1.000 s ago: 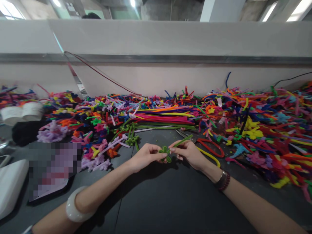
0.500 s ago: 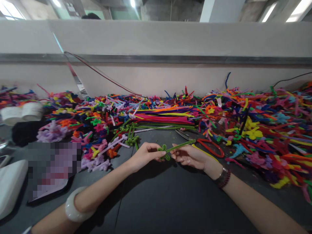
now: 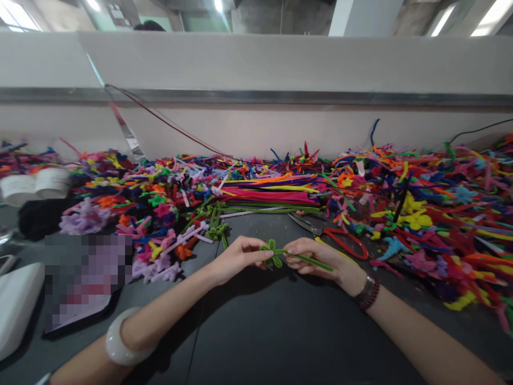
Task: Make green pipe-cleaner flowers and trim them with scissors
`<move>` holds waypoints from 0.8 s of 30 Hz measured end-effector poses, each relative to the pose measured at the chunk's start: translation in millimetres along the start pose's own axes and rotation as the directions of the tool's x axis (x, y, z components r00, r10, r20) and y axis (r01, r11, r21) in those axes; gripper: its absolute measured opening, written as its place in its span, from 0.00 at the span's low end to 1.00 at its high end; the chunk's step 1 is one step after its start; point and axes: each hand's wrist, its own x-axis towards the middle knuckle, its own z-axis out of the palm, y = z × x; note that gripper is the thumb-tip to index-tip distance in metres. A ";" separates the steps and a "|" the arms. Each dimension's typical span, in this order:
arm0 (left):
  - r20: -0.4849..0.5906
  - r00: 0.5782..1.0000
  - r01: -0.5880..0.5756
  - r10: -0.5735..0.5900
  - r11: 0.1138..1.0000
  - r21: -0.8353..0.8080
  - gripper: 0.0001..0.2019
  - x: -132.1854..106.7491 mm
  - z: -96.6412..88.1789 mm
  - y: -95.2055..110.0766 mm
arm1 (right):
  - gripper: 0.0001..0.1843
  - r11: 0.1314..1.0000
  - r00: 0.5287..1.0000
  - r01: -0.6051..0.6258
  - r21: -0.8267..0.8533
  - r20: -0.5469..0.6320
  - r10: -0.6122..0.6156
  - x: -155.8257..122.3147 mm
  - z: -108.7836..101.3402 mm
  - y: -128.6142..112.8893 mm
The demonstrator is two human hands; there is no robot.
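Fingers [image 3: 256,258] are pinched, left hand [image 3: 234,260] on green flower [image 3: 277,261], right hand [image 3: 325,254] on its stem [image 3: 317,262], nearer than the scissors [image 3: 319,231].

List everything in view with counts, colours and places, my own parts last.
Flower: one, green, centre
Green pieces: several, green, left of centre
Straight strips: many, multicoloured, centre
Fuzzy pieces: countless, multicoloured, left and right
Scissors: one, red grip, right of centre
Yellow strip: one, yellow, by scissors
Cups: two, white, far left
Bundle: one, black, near cups
Blurred device: one, purplish, left
White object: one, white, left edge
Table: one, grey, underneath
Partition: one, grey, behind
Cables: at least two, dark, against partition
Bangle: one, white, left forearm
Bracelet: one, dark red, right wrist
Left hand: one, bare, on flower
Right hand: one, bare, on flower's stem
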 end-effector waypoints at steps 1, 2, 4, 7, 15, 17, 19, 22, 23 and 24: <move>-0.002 1.000 0.007 -0.007 1.000 -0.023 0.07 -0.1 0.0 -0.1 | 0.05 1.000 1.000 0.015 -0.015 -0.009 -0.015 0.3 -0.1 0.3; -0.004 1.000 0.014 -0.014 0.999 -0.042 0.06 -0.2 0.1 -0.2 | 0.05 0.999 0.999 0.026 -0.031 -0.023 -0.027 0.5 -0.1 0.6; -0.002 1.000 0.031 -0.031 0.997 -0.075 0.06 -0.4 0.3 -0.2 | 0.05 0.997 0.997 0.042 -0.065 -0.068 -0.046 0.7 0.0 0.8; -0.015 0.998 0.059 -0.062 0.987 -0.152 0.06 -0.1 0.4 -0.3 | 0.07 0.990 0.987 0.054 -0.130 -0.143 -0.072 0.8 0.7 0.5; 0.019 0.986 0.164 -0.164 0.957 -0.239 0.09 1.1 -2.2 -1.4 | 0.09 0.961 0.940 0.048 -0.271 -0.314 -0.135 1.9 6.6 2.1; 0.044 0.980 0.197 -0.192 0.943 -0.267 0.08 0.8 -2.5 -1.4 | 0.09 0.951 0.930 0.069 -0.301 -0.325 -0.170 2.3 9.2 2.9; 0.063 0.972 0.234 -0.226 0.922 -0.308 0.08 0.2 -2.4 -1.3 | 0.09 0.937 0.917 0.115 -0.331 -0.328 -0.228 3.0 12.0 3.7; 0.076 0.962 0.271 -0.262 0.889 -0.370 0.07 -0.5 -0.9 -1.8 | 0.10 0.904 0.884 0.194 -0.381 -0.332 -0.330 4.2 15.5 5.2; 0.077 0.962 0.272 -0.263 0.882 -0.386 0.07 -0.7 -0.1 -2.2 | 0.10 0.893 0.874 0.215 -0.395 -0.329 -0.356 4.7 16.3 5.8; 0.077 0.963 0.269 -0.260 0.877 -0.398 0.07 -0.7 0.9 -2.8 | 0.09 0.883 0.867 0.234 -0.408 -0.324 -0.379 5.1 16.7 6.5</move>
